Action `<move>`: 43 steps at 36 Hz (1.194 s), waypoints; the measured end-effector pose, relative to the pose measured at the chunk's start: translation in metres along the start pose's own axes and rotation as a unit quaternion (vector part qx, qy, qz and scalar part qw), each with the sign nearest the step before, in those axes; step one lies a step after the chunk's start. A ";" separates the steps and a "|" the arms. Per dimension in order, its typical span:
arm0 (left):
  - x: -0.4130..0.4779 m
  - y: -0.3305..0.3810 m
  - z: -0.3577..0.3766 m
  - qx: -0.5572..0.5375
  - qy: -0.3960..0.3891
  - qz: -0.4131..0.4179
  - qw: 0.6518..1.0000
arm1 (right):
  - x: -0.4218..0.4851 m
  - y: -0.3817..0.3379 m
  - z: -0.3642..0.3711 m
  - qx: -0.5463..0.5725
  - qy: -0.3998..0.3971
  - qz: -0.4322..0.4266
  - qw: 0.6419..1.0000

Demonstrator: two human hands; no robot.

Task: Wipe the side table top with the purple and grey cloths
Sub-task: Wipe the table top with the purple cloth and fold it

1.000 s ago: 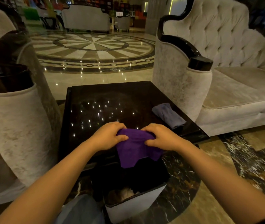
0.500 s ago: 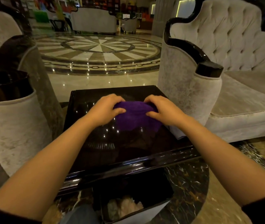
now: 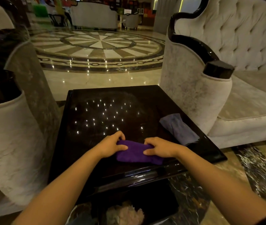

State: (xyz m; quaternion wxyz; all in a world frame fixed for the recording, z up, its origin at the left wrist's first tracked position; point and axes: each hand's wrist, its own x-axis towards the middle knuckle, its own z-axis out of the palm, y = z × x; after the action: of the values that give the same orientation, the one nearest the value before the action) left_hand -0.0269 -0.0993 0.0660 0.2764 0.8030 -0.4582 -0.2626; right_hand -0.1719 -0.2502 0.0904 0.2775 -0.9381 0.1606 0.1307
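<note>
The glossy black side table (image 3: 106, 114) stands between two pale sofas. A folded purple cloth (image 3: 136, 154) lies flat on the table near its front edge. My left hand (image 3: 112, 144) presses on the cloth's left end and my right hand (image 3: 159, 147) grips its right end, both with fingers curled onto it. A grey cloth (image 3: 179, 129) lies crumpled on the table's right side, a short way beyond my right hand and untouched.
A sofa arm (image 3: 197, 101) rises just right of the table, and another sofa arm (image 3: 10, 137) stands at the left. A waste bin (image 3: 129, 213) with crumpled tissue sits on the floor below the table's front edge. Polished marble floor (image 3: 99, 46) stretches beyond.
Both hands carried the purple cloth from the air out to the table's middle, then dragged it back to the front edge. The grey cloth has stayed in place.
</note>
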 end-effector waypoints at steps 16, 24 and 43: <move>-0.001 -0.039 0.003 0.191 0.126 -0.070 0.971 | 0.004 -0.001 0.014 0.040 0.090 -0.077 0.992; 0.021 -0.065 0.006 0.244 0.088 -0.152 0.954 | 0.055 0.030 -0.036 -0.002 0.276 -0.001 0.961; 0.023 -0.070 0.014 0.265 0.097 -0.151 0.947 | 0.124 0.109 -0.056 -0.083 0.220 0.243 0.941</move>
State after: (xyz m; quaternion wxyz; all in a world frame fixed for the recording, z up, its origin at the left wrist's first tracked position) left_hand 0.0149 -0.0920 0.0038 0.0541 0.9285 -0.3559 -0.0909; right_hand -0.0910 -0.3970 0.0427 0.1160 -0.8957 0.4293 -0.0025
